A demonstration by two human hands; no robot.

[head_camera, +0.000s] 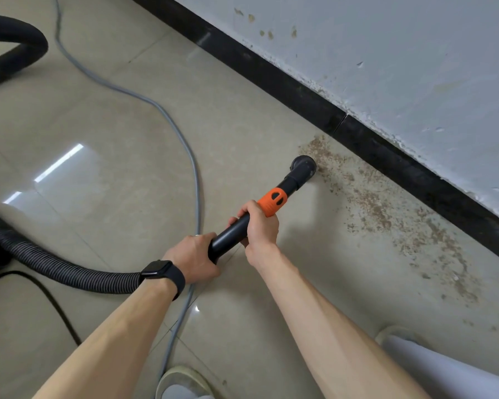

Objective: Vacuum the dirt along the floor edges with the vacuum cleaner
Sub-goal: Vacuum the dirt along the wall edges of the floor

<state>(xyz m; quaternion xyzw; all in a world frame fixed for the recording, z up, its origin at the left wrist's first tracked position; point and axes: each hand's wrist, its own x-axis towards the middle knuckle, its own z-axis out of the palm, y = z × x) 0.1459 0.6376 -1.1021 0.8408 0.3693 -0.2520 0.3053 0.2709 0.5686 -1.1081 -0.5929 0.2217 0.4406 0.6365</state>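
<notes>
While the ribbed black vacuum hose point(55, 269) is curving in from the left across the glossy beige tiled floor point(113, 139), a grey power cable point(185, 145) is snaking past it and a thin black cord point(49, 300) is lying nearer the person. Next along, the left hand point(195, 260), wearing a black smartwatch point(162, 273), is gripping the rear end of the rigid black wand point(234, 234), fingers wrapped round it where the hose joins. Just ahead, the right hand point(260, 226) is clamping the same wand, fingers curled over it, right behind the orange rubber collar point(272, 201).

Further right, the round black nozzle point(303, 167) is sitting low, apparently on the floor, at the upper-left end of the brown gritty dirt point(372, 203). That dirt is spreading in a band along the black skirting board point(300, 93), beneath the scuffed white wall point(386, 53), towards the lower right.

I'd judge the job is only beginning on this patch. The floor edge up-left of the nozzle is looking clean, while nearly the whole band beyond it is waiting to be lifted.

Nothing legible is showing: the watch face is dark, and the collar is bearing only dark oval slots, no brand or label.
</notes>
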